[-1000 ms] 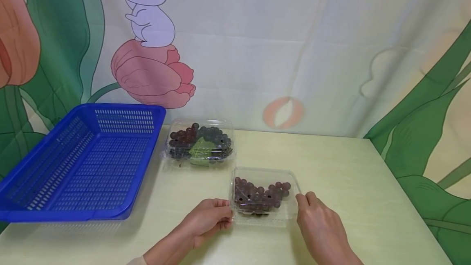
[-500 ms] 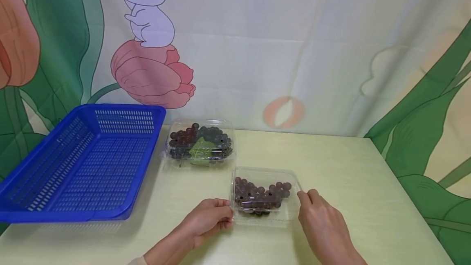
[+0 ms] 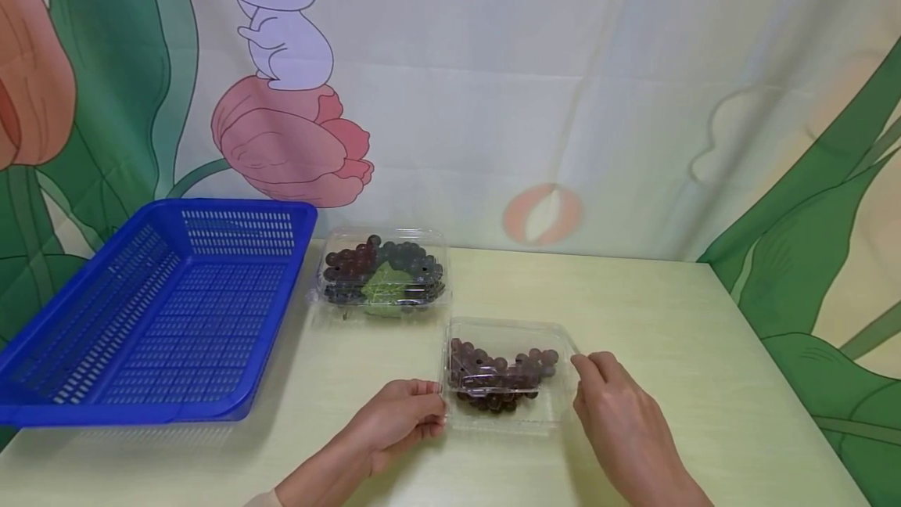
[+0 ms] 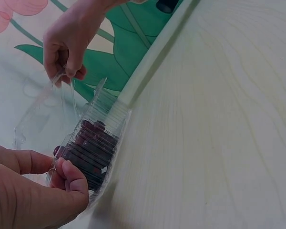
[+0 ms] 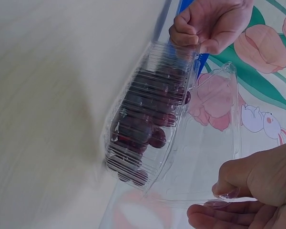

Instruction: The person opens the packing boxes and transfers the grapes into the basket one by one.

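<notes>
A clear plastic clamshell box (image 3: 507, 419) of dark red grapes (image 3: 496, 397) stands on the table in the head view. Its lid (image 5: 207, 174) is tilted up from the base, as both wrist views show. My left hand (image 3: 401, 417) pinches the rim at the left front corner between thumb and fingers. With thumb and fingertips my right hand (image 3: 622, 417) grips the lid's right front corner, raised above the base. The grapes lie in the ribbed base in the right wrist view.
Behind and left, a second clear box (image 3: 383, 237) holds dark grapes and a green leaf (image 3: 387, 290), its lid down. A blue slotted basket (image 3: 281, 319) stands at the left. A printed cloth (image 3: 450, 100) hangs behind the table (image 3: 633, 311).
My right hand has risen slightly and moved a little to the right, lifting the lid's front edge further off the base. My left hand has stayed at the rim.
</notes>
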Available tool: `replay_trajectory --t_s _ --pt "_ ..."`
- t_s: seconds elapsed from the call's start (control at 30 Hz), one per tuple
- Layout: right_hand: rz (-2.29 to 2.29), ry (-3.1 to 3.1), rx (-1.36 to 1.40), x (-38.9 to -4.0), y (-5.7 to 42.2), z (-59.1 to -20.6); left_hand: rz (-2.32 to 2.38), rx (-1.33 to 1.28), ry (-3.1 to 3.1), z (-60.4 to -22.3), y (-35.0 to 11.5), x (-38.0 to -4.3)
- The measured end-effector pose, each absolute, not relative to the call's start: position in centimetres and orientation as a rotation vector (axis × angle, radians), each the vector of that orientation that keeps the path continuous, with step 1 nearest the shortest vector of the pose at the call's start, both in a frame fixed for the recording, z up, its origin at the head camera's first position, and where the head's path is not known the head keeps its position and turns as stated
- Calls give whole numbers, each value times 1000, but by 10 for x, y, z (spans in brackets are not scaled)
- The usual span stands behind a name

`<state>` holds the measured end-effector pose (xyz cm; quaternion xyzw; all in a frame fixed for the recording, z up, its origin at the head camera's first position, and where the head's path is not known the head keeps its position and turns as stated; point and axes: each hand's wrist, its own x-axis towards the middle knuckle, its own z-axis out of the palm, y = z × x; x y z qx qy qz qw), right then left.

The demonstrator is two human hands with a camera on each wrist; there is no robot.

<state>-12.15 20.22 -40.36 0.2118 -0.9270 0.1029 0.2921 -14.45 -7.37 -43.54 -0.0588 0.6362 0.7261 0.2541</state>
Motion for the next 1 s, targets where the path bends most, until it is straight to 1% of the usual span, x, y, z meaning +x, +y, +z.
replay_trajectory --t_s 0.33,0.67,1.0 --pt "313 -2451 565 -126 203 -401 1939 -195 1739 -434 -74 -146" --pt "339 -2508 505 -130 200 -396 1949 -208 1734 -435 -73 -146" --pt "316 -2474 506 -139 201 -390 1977 -151 1730 -438 -74 -146"
